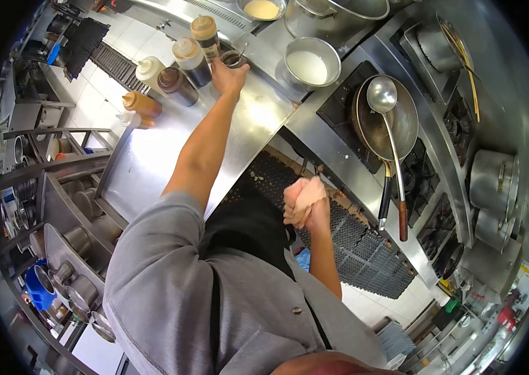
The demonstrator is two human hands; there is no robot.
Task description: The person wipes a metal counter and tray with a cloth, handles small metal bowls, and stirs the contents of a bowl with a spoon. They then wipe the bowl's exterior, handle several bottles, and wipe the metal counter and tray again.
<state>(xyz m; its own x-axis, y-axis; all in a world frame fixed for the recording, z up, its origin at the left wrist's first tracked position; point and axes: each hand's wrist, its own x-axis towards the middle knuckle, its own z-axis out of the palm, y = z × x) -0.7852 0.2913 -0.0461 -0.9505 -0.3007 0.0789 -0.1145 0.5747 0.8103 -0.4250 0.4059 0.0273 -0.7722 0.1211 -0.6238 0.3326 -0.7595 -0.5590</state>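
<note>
while the left hand [229, 77] was stretched out over the steel counter [239, 119], the right hand [316, 215] hung in front of the body, beyond the counter's edge, its fingers closed around a pale lump [309, 195] too blurred to identify. the left hand's fingers and thumb curved about the near side of a small container [234, 59] with dark contents, from which a thin handle [244, 48] stuck up; whether they gripped it or only touched it, i could not tell. that container stood just beside the nearest of six squeeze bottles [197, 72], which were grouped along the counter's far side. to its right was a metal pot [289, 65] with white contents. farther right, on the stove, sat a wok [408, 128], with a ladle [382, 95] resting in it, its long handle crossing the rim beside the wok's own handle.
</note>
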